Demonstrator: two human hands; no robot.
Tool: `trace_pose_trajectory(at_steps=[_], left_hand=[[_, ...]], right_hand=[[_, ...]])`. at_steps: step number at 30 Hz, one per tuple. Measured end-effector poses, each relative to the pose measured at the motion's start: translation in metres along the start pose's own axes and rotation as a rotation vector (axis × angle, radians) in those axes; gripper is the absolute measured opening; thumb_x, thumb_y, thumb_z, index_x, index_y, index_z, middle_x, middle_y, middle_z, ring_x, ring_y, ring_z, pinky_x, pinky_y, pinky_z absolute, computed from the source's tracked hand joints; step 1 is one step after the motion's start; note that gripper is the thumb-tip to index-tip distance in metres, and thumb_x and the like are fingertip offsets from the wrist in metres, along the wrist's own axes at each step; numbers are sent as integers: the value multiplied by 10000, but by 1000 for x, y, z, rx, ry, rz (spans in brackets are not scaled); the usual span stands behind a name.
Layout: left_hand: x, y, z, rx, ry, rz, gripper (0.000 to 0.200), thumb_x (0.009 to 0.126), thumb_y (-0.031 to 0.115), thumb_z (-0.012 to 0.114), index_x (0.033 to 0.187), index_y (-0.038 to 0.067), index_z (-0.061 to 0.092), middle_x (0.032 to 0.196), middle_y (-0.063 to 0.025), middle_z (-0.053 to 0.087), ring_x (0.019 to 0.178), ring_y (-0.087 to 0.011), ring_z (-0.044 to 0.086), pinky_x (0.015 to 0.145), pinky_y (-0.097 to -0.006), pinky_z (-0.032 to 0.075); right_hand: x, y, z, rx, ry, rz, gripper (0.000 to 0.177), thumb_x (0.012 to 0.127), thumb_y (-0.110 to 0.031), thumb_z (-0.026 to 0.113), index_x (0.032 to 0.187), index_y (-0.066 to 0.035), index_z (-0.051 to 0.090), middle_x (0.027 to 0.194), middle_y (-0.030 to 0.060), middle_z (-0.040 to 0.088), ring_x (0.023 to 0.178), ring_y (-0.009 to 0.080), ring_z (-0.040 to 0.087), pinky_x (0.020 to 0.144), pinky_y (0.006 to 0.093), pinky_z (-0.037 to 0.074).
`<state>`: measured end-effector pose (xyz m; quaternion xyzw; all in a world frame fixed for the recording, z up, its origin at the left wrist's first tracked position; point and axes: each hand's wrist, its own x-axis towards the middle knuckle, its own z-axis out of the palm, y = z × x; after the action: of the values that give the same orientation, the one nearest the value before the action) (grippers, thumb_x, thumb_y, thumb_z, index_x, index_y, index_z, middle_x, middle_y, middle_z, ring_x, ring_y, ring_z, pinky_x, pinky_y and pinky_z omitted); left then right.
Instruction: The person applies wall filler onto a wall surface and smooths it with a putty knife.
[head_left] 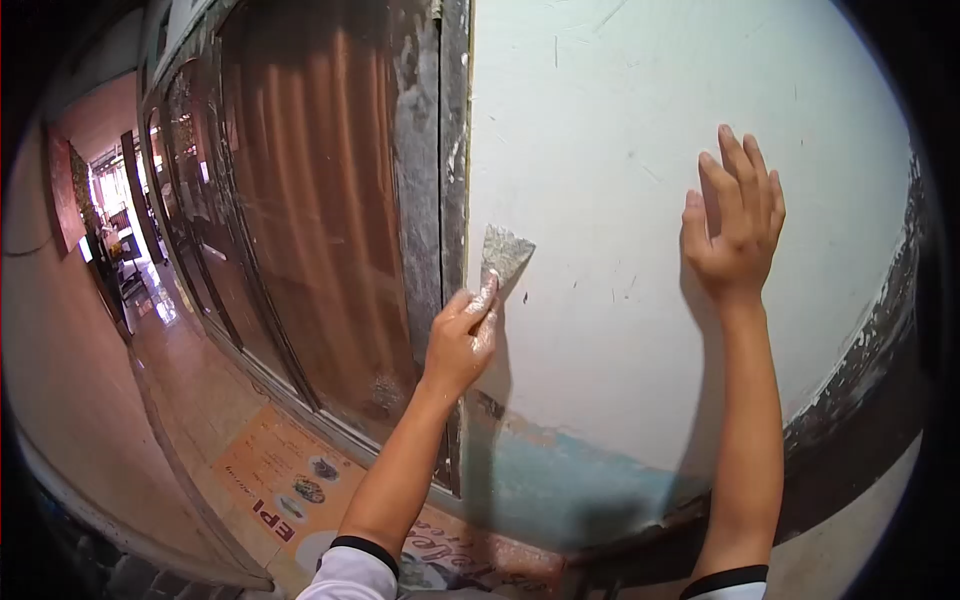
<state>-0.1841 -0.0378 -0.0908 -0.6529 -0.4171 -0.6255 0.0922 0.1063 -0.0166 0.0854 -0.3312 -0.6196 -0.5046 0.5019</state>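
Observation:
My left hand (463, 335) is closed round the handle of a putty knife (508, 252), with the index finger laid along it toward the blade. Whitish smears cover that finger and the blade. The blade lies close against the white wall panel (610, 180), near its left edge by the dark frame. Higher up on the right, my right hand (738, 225) is raised with its fingers spread and fingertips at the panel; it holds nothing. Short dark scratches and small marks dot the panel, and its lower part shows a worn turquoise patch (560, 480).
A dark wooden frame (425, 180) with glass and a brown curtain (310, 200) stands left of the panel. On the floor lies an orange printed banner (265, 470). A tiled passage (160, 310) runs back at far left beside a pale wall (70, 330).

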Motion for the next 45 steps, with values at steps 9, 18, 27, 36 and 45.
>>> trace_pose_trajectory(at_steps=[9, 18, 27, 36, 45], left_hand=[[89, 27, -17, -28, 22, 59, 488, 882, -18, 625, 1360, 76, 651, 825, -167, 561, 703, -306, 566, 657, -383, 469], [97, 28, -15, 36, 101, 89, 470, 912, -24, 645, 1371, 77, 649, 747, -104, 496, 665, -192, 498, 645, -311, 448], [69, 21, -19, -40, 45, 37, 493, 941, -39, 616, 1413, 105, 617, 805, -55, 567, 704, -97, 482, 698, -211, 440], [98, 20, -33, -55, 23, 20, 466, 954, -10, 613, 1410, 89, 613, 812, -66, 572, 718, -94, 486, 695, -228, 443], [131, 29, -39, 6, 67, 54, 440, 958, 0, 634, 1391, 78, 629, 836, -45, 589, 740, -91, 492, 722, -227, 445]], right_hand=[[-2, 2, 1, -16, -5, 0, 349, 865, -220, 625, 1210, -199, 676, 1511, -15, 550, 1464, 226, 431, 1223, 508, 242], [0, 2, 3, -3, 11, -11, 363, 848, -211, 631, 1206, -193, 684, 1507, -11, 554, 1461, 225, 435, 1214, 521, 253], [-1, 1, -1, -7, -7, 6, 348, 862, -232, 635, 1205, -200, 685, 1503, -17, 556, 1461, 223, 434, 1219, 496, 240], [-1, 1, 1, 3, 3, 6, 335, 857, -220, 631, 1187, -189, 682, 1501, -11, 555, 1457, 228, 437, 1217, 516, 248], [-2, 2, 4, -12, 20, -2, 338, 859, -234, 633, 1192, -197, 682, 1502, -18, 555, 1456, 227, 440, 1204, 517, 260]])
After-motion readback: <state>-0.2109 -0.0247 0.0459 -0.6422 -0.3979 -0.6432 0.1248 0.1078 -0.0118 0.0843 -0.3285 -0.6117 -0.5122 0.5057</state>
